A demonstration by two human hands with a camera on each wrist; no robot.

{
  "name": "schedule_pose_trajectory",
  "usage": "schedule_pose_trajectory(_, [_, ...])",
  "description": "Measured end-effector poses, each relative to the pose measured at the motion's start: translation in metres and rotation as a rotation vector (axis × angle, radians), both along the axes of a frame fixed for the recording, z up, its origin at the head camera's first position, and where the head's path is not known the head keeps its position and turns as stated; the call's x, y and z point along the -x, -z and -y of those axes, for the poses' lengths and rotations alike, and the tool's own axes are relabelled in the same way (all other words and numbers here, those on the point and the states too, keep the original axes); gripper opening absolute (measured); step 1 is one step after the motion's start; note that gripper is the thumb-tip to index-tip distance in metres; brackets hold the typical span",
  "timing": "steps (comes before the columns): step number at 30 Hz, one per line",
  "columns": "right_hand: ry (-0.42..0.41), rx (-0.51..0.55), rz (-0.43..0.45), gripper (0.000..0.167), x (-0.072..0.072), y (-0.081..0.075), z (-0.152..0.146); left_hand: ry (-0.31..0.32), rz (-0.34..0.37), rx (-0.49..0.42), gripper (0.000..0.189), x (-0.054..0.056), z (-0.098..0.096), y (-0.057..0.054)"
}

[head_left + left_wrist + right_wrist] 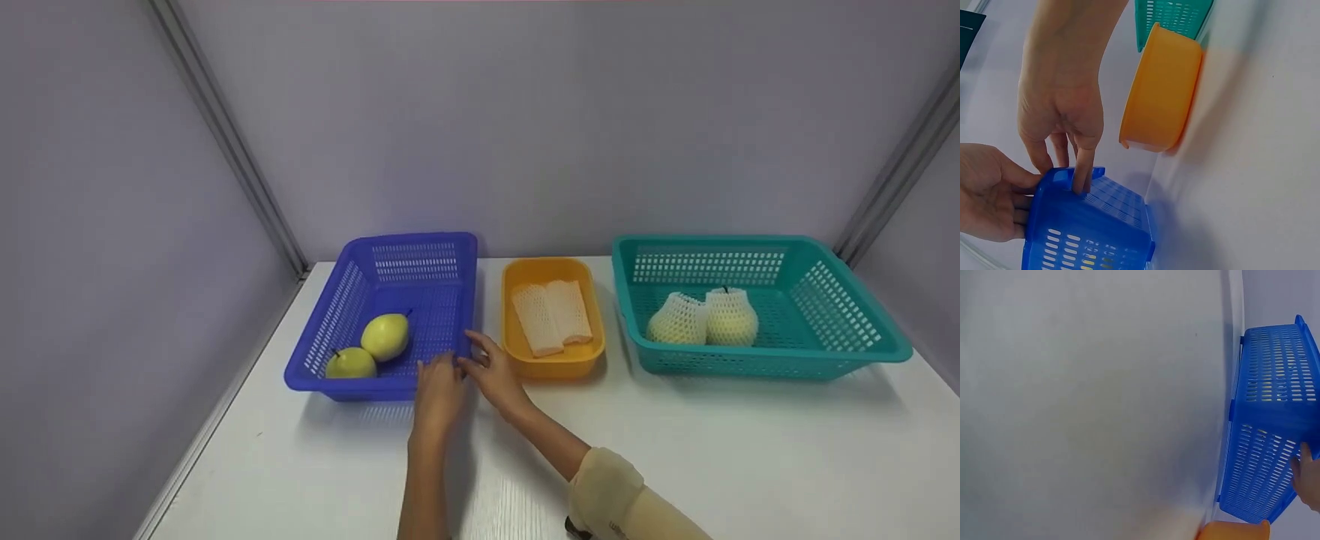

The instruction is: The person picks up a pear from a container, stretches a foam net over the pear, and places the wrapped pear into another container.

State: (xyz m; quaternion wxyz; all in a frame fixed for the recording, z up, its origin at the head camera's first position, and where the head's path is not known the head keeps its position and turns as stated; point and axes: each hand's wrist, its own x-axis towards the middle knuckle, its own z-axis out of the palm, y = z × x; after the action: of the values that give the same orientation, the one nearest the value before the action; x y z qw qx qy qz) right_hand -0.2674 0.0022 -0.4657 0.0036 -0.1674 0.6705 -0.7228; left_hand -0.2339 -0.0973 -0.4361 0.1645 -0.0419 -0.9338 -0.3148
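In the head view a blue slotted basket point(420, 384) stands at the left, holding two yellow-green pears point(386, 337). My left hand point(439, 394) is on its near right corner, fingers over the rim. From the right, my right hand point(496, 379) grips the same corner along the side rim. The left wrist view shows both hands meeting at the corner of the blue basket point(1078, 230), the right hand's point(1064, 112) fingers bent down over the rim and the left hand's point(988, 194) thumb along it. Fingers of the right hand point(1310, 481) lie against the slotted side in the right wrist view.
Right beside the blue basket is an orange tub point(555, 367) with two flattened white foam nets point(553, 319). Farther right, a teal basket point(787, 364) contains two pears in foam nets point(705, 321). Grey panels point(525, 135) enclose the white table point(337, 480) behind and at the sides.
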Motion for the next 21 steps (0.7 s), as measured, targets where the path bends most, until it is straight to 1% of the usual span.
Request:
schedule_pose_trajectory(2, [-0.017, 0.009, -0.001, 0.045, -0.004, -0.006, -0.001, 0.002, 0.025, -0.011, 0.019, 0.001, 0.001, -0.002])
schedule_pose_trajectory(6, [-0.044, 0.02, 0.005, 0.044, -0.011, -0.014, -0.002, -0.009, 0.126, -0.001, 0.027, 0.003, 0.004, -0.011])
schedule_pose_trajectory(9, [-0.052, 0.035, 0.015, 0.044, -0.007, -0.008, -0.001, -0.033, 0.173, 0.066, 0.033, 0.007, 0.01, -0.021])
schedule_pose_trajectory(11, [-0.052, 0.036, 0.017, 0.044, -0.003, -0.002, 0.0, -0.048, 0.17, 0.126, 0.034, 0.012, 0.016, -0.028])
schedule_pose_trajectory(13, [-0.054, 0.04, 0.014, 0.045, 0.001, 0.006, 0.001, -0.063, 0.175, 0.188, 0.036, 0.019, 0.023, -0.035])
schedule_pose_trajectory(15, [-0.056, 0.047, 0.013, 0.046, 0.004, 0.009, 0.002, -0.069, 0.196, 0.238, 0.037, 0.028, 0.03, -0.042])
schedule_pose_trajectory(18, [-0.062, 0.06, 0.022, 0.047, 0.006, 0.011, 0.001, -0.065, 0.266, 0.299, 0.042, 0.044, 0.041, -0.051])
schedule_pose_trajectory(21, [-0.065, 0.063, 0.039, 0.048, 0.006, 0.011, 0.001, -0.06, 0.341, 0.355, 0.046, 0.059, 0.05, -0.058])
